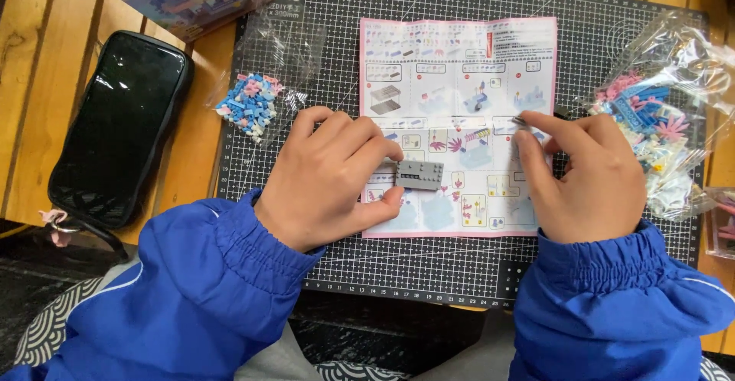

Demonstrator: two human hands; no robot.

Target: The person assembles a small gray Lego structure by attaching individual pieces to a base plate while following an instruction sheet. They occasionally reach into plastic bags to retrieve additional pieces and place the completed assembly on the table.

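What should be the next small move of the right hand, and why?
Probably bring the right hand left to the grey plate. It pinches a tiny piece above the instruction sheet, while the left hand steadies the plate, whose studs look bare.

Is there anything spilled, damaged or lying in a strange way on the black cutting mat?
Little stands out. A small heap of loose blue, pink and white bricks lies out of its clear torn plastic bag, at the mat's left edge. The pink-edged instruction sheet lies flat and straight. Nothing looks damaged.
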